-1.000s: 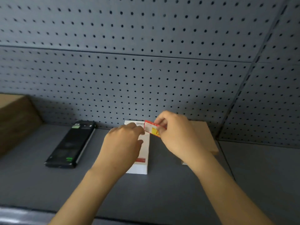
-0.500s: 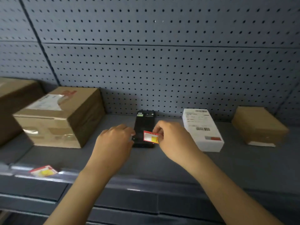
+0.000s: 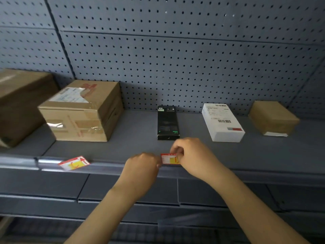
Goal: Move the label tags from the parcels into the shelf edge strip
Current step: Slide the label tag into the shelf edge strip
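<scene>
pegboard back wall (image 3: pixel 175 67): grey, perforated | lower shelf fronts (image 3: pixel 131 189): grey panels below the shelf

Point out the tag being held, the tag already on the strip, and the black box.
held tag (image 3: pixel 169 159): head view, middle of its face.
strip tag (image 3: pixel 74 163): head view, yellow centre.
black box (image 3: pixel 167 122): head view, middle of its top.

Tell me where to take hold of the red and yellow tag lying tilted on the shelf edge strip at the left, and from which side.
Pinch the tilted tag by its raised upper-right corner, coming from above and the front. It sits askew on the shelf edge strip, that corner lifted toward the shelf, so fingers can probably close over the thin card there. Its lower-left edge seems tucked against the strip, giving less room.
</scene>
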`<state>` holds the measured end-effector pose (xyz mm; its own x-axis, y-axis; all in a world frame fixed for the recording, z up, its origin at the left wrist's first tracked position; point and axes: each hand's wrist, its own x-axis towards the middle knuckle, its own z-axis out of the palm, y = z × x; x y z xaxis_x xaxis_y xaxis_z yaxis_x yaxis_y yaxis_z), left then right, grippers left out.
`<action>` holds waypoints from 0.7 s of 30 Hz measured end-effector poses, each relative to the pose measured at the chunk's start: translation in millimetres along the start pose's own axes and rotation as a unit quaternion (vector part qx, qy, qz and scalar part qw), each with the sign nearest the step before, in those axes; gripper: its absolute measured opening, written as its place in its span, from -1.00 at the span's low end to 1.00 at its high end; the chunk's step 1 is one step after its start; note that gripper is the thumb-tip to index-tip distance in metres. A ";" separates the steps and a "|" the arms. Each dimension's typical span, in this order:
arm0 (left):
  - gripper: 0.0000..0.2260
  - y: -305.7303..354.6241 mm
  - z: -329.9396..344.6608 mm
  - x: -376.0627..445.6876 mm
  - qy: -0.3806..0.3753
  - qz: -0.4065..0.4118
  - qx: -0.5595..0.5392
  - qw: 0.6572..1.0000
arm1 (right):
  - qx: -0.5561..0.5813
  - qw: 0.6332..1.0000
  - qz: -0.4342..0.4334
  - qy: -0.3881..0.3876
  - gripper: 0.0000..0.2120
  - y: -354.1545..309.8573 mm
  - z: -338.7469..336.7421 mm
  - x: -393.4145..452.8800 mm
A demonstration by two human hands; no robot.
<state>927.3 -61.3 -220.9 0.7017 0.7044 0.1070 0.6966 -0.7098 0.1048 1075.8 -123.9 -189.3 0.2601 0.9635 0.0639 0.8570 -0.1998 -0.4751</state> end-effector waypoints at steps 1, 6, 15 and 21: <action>-0.78 0.9 2.5 -1.1 -0.009 0.002 0.007 1.000 | 0.001 1.000 0.000 -0.001 -0.74 -0.3 0.9 -1.3; -0.72 -2.3 10.8 -5.5 -0.019 0.015 0.005 1.000 | -0.038 0.999 0.006 -0.018 -0.75 -2.4 10.0 -6.6; -0.77 -1.9 12.0 -3.1 -0.041 -0.007 -0.027 0.999 | -0.086 0.996 -0.038 -0.011 -0.81 -9.4 17.1 -8.3; -0.76 -5.3 8.4 -5.5 -0.032 -0.004 -0.041 0.999 | -0.098 0.993 -0.064 -0.034 -0.79 -16.0 19.5 -7.8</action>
<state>921.0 -61.3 -230.4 0.7061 0.7069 0.0428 0.6895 -0.7000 0.1859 1051.4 -124.8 -199.4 0.1192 0.9916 0.0493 0.9529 -0.1002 -0.2863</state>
